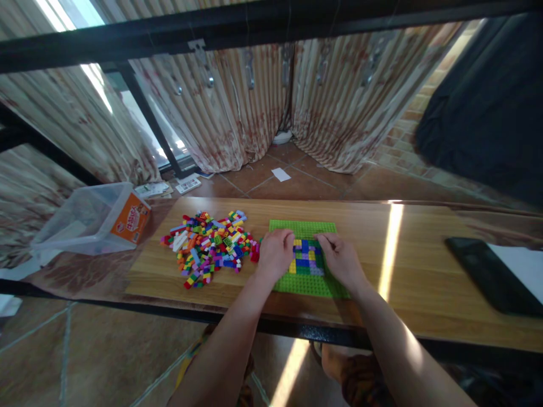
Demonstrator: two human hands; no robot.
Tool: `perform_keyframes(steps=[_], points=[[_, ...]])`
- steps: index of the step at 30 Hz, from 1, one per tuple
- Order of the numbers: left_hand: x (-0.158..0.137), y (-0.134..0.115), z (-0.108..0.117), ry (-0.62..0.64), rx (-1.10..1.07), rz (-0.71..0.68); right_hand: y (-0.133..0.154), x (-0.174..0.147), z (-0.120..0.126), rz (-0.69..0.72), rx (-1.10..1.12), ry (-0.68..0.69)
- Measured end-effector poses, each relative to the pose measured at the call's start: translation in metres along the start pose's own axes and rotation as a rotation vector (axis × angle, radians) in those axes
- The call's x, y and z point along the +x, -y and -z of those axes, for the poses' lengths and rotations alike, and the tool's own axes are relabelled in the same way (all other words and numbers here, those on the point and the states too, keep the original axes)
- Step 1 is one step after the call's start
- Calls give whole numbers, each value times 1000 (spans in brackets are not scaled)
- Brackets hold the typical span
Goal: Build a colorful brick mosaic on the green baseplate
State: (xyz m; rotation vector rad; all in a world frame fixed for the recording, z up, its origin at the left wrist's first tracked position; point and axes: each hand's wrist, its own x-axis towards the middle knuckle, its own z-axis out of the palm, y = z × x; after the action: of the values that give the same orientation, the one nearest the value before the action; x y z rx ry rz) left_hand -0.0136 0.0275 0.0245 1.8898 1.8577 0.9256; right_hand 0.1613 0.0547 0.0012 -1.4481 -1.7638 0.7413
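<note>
A green studded baseplate (311, 285) lies on the wooden tabletop, with a patch of blue, yellow, purple and green toy bricks (304, 257) at its middle. My left hand (276, 252) rests over the plate's left side, fingers curled beside the patch. Over the right side, my right hand (339, 261) is closed, thumb and forefinger together at the patch's upper right corner. Whatever either hand holds is hidden by the fingers. To the left of my left hand spreads a heap of loose, many-coloured bricks (216, 243), its near edge close to my knuckles.
A clear plastic bin (85, 220) with an orange label stands left of the heap. Far right on the table (418, 271) are a black flat tablet-like object (492, 274) and white paper (520, 265). A dark metal bar (254, 25) crosses above, before curtains.
</note>
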Motion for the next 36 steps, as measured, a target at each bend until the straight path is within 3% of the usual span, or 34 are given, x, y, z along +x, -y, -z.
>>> perform_keyframes(steps=[11, 19, 23, 27, 31, 36], points=[[3, 30, 35, -123, -5, 98, 9, -2, 9, -31, -131, -63], [-1, 60, 82, -215, 192, 279, 10, -3, 7, -3, -178, -72], [-5, 72, 105, -181, 274, 407, 11, -4, 4, 32, -190, -71], [-11, 81, 120, -83, 324, 450, 12, -3, 1, 48, -175, -73], [-18, 84, 123, -18, 382, 460, 10, -3, -2, 51, -163, -61], [-20, 86, 117, -31, 417, 460, 10, -3, -4, 62, -161, -59]])
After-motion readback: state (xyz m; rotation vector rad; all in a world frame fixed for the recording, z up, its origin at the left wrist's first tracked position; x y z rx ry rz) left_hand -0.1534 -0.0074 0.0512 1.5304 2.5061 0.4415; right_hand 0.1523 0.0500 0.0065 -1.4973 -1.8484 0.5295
